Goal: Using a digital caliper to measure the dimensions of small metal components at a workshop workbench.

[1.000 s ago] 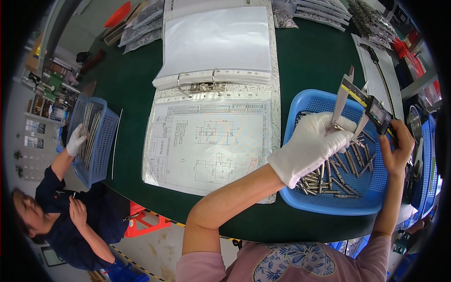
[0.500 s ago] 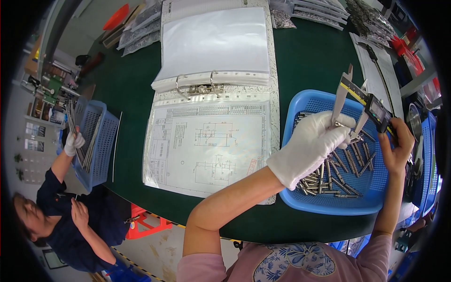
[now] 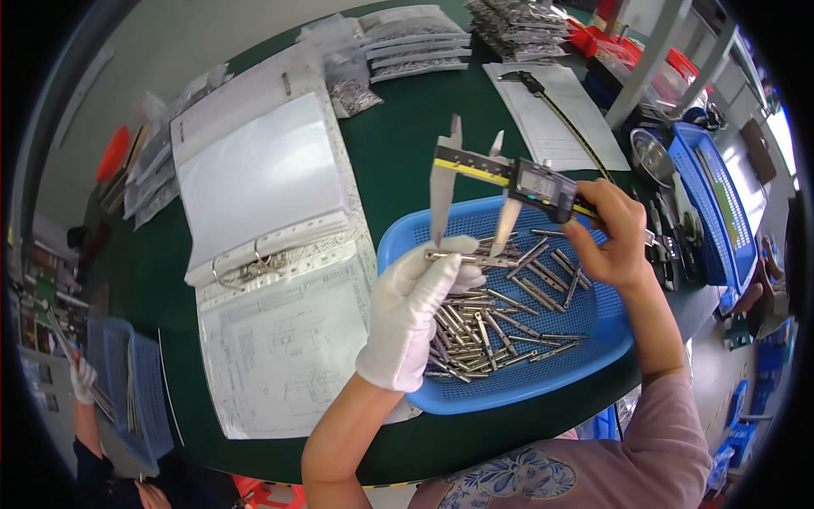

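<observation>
A: While you hold that metal pin (image 3: 454, 254) level above the blue basket (image 3: 398, 246), it sits between the two lower jaws of the digital caliper (image 3: 509, 182). Your gloved left hand (image 3: 415, 310) has it pinched at the fingertips, fingers closed round one end.

B: And my right?

A: Your right hand (image 3: 615, 237), bare, is wrapped shut around the caliper's slider and display, thumb side on top. Caliper beam runs roughly level; jaws point down at the pin. Can't tell whether the jaws actually touch the pin or stand just off it.

B: What's under it?

A: More loose metal pins (image 3: 492, 327) piled in the basket, directly beneath your hands. Basket rests on the green table (image 3: 407, 127) near its front edge.

B: Around that?

A: Open ring binder (image 3: 254, 212) just left of the basket, with a drawing sheet (image 3: 288, 348) below its rings. White paper (image 3: 551, 106) behind the caliper, bagged parts (image 3: 415, 47) at the far edge. Second blue basket (image 3: 708, 195) on your right. Another person's gloved hand (image 3: 82, 382) far left, at a blue tray (image 3: 140, 390).
</observation>
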### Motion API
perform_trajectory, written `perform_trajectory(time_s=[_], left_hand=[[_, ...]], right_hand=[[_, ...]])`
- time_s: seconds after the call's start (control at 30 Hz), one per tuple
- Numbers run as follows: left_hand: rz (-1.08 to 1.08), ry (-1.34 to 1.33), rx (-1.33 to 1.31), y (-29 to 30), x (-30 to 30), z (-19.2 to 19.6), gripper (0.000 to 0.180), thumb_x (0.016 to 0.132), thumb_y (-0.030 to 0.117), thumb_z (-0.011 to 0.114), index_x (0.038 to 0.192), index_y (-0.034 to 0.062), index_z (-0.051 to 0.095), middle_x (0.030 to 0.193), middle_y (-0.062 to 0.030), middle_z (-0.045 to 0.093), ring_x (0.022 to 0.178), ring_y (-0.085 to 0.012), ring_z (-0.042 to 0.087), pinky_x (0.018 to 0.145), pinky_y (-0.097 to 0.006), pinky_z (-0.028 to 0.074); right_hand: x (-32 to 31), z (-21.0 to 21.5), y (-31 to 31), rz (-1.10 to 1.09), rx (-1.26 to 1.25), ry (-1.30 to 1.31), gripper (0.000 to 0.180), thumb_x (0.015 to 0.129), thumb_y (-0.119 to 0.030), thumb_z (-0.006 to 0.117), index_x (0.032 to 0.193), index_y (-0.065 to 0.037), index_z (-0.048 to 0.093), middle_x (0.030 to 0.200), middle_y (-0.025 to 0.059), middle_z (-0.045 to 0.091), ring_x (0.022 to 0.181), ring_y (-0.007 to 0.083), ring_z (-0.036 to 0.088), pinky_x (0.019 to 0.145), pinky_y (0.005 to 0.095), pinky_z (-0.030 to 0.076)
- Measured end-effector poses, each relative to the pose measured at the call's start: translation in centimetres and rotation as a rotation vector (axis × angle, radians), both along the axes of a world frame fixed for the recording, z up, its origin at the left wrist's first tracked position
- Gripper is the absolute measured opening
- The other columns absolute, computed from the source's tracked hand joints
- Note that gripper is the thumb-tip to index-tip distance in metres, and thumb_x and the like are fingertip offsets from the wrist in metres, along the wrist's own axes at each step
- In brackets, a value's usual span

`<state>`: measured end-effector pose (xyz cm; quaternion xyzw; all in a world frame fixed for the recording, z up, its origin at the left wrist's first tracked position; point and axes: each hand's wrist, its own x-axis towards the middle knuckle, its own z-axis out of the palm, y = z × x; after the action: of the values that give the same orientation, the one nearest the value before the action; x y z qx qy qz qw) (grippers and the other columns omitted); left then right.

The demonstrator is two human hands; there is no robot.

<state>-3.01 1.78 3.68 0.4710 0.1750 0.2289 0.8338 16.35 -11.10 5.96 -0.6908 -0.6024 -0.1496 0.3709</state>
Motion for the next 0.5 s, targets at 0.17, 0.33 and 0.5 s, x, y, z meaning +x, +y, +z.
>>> perform_trajectory(time_s=[0.17, 0.33, 0.5], left_hand=[[0.011, -0.02, 0.025, -0.35, 0.19, -0.2, 0.023, 0.088, 0.014, 0.047, 0.102, -0.0021, 0.055, 0.082, -0.0068, 0.061, 0.08, -0.0129, 0.058, 0.077, -0.024, 0.045], [0.049, 0.009, 0.032, -0.65, 0.23, -0.09, 0.023, 0.087, 0.015, 0.048, 0.101, -0.0029, 0.052, 0.078, -0.0084, 0.062, 0.075, -0.018, 0.06, 0.072, -0.028, 0.046], [0.05, 0.006, 0.016, -0.55, 0.19, -0.06, 0.021, 0.087, 0.014, 0.048, 0.099, -0.0019, 0.052, 0.077, -0.0084, 0.061, 0.074, -0.0186, 0.059, 0.072, -0.029, 0.047]], right_hand=[[0.09, 0.3, -0.36, 0.006, 0.0, 0.016, 0.03, 0.064, -0.014, 0.065, 0.089, -0.001, 0.057, 0.062, 0.0072, 0.052, 0.045, 0.0166, 0.048, 0.041, 0.0255, 0.037], [0.14, 0.12, -0.29, -0.003, 0.002, 0.028, 0.029, 0.063, -0.017, 0.068, 0.086, -0.002, 0.058, 0.061, 0.0066, 0.052, 0.045, 0.0185, 0.048, 0.041, 0.0268, 0.037], [0.23, -0.08, -0.26, 0.008, 0.006, -0.031, 0.028, 0.064, -0.02, 0.069, 0.083, -0.003, 0.057, 0.061, 0.0068, 0.053, 0.045, 0.0215, 0.05, 0.04, 0.0285, 0.038]])
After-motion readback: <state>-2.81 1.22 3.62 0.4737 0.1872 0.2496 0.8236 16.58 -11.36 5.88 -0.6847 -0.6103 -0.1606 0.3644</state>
